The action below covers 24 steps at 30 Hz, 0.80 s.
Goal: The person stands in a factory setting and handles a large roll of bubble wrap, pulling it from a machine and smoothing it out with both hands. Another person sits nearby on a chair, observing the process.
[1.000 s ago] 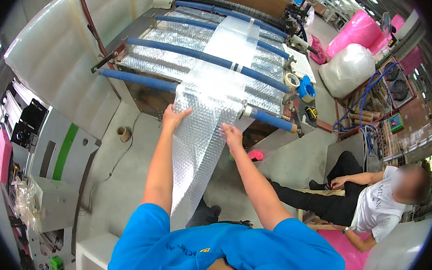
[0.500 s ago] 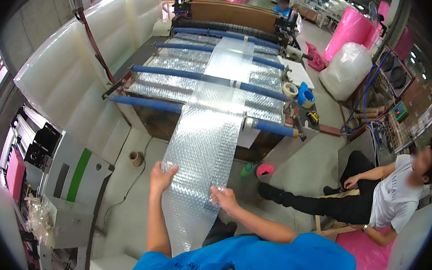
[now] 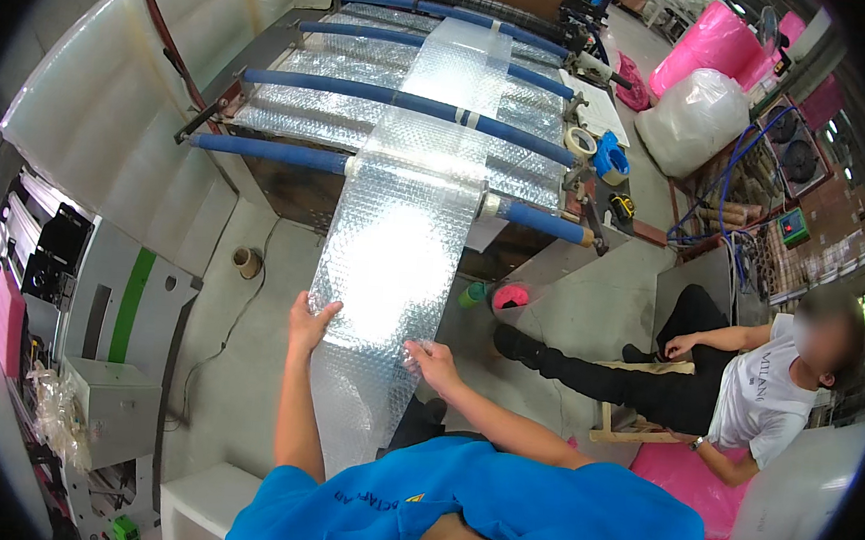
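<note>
A long strip of clear bubble wrap comes down from the blue roller bars of a machine toward my body. On its left edge is my left hand, with the thumb lying over the top and the fingers curled around the side. My right hand pinches the opposite edge, a little nearer to me. Between the two hands the sheet is stretched out, shining with reflected light. Its lower end hangs in front of my blue shirt.
To the right sits a person in a white shirt, legs stretched toward the machine. Tape rolls and a yellow-black tape measure lie at the machine's right end. A cardboard tube stands on the floor, left. A grey cabinet is farther left.
The whole view has tipped downward, so the machine sits higher in the picture. Both hands keep their hold on the bubble wrap's edges.
</note>
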Each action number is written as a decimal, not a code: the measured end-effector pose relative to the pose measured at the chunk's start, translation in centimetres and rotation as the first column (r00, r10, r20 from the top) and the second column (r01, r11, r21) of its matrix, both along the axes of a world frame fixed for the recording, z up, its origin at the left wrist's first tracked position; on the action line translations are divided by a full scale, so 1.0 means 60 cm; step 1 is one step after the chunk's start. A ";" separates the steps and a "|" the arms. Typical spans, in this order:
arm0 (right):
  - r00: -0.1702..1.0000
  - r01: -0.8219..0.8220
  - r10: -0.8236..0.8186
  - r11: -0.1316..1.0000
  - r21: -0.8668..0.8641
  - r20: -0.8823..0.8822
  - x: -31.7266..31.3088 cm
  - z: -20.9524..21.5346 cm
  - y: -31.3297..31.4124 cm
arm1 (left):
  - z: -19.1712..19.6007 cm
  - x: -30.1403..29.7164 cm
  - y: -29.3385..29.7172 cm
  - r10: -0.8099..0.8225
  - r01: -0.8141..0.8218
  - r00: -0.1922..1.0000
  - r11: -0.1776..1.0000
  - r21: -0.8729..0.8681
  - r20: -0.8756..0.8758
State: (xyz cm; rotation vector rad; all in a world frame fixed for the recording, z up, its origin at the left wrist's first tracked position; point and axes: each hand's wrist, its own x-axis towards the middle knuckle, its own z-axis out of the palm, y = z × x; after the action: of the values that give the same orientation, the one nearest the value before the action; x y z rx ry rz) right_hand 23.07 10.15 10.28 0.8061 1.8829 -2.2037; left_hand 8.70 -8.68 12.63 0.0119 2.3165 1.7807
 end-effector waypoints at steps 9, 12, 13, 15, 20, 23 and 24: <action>0.977 -0.214 0.206 0.946 0.242 0.055 -0.044 -0.112 0.058 | -0.148 -0.055 0.016 -0.051 0.051 0.999 0.976 -0.211 0.003; 0.949 -0.311 0.281 0.908 0.280 0.144 -0.059 -0.112 0.078 | -0.161 -0.069 0.013 -0.123 0.121 0.992 0.970 -0.209 0.005; 0.951 -0.305 0.275 0.912 0.273 0.144 -0.055 -0.123 0.084 | -0.143 -0.066 0.021 -0.153 0.149 0.988 0.964 -0.218 0.002; 0.939 -0.334 0.287 0.893 0.303 0.189 -0.060 -0.147 0.091 | -0.148 -0.068 0.019 -0.137 0.139 0.990 0.962 -0.236 0.026; 0.959 -0.275 0.244 0.920 0.277 0.142 -0.069 -0.153 0.091 | -0.131 -0.069 0.034 -0.099 0.106 0.994 0.938 -0.331 0.037; 0.957 -0.283 0.242 0.903 0.323 0.161 -0.075 -0.165 0.083 | -0.165 -0.079 0.028 -0.082 0.107 0.992 0.945 -0.308 0.091; 0.959 -0.276 0.234 0.897 0.345 0.159 -0.076 -0.172 0.085 | -0.167 -0.081 0.032 -0.080 0.111 0.990 0.947 -0.303 0.113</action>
State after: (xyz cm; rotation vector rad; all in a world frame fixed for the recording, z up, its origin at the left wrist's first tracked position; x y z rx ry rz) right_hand 18.49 15.24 -0.01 0.6676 2.2276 -1.6433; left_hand 3.84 -6.75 2.64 -0.0147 2.4488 1.3266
